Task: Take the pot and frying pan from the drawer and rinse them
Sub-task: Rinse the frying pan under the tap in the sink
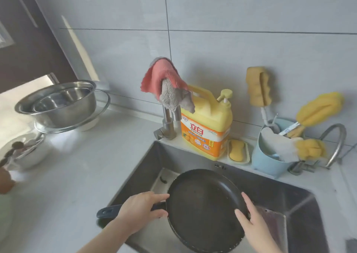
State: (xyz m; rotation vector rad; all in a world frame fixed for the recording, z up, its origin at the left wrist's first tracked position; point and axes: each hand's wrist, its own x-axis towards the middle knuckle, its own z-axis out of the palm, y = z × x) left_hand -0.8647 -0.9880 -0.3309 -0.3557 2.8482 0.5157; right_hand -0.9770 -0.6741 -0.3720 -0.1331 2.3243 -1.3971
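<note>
A black frying pan (202, 208) is held over the steel sink (286, 198), its inside facing me. My left hand (139, 212) is closed around its black handle (106, 212), just beside the pan body. My right hand (251, 221) grips the pan's right rim. A steel pot (58, 102) with a smaller bowl inside stands on the counter at the far left, on top of a glass lid (100, 109). The faucet (168, 125) behind the sink is draped with a pink and a grey cloth (166, 80).
A yellow detergent jug (208, 129) stands behind the sink, a sponge in a dish (238, 152) beside it. A blue tub (270, 156) of brushes and sponges and a second curved tap (336, 144) are at the right. White bowls (25, 154) sit at the left counter edge.
</note>
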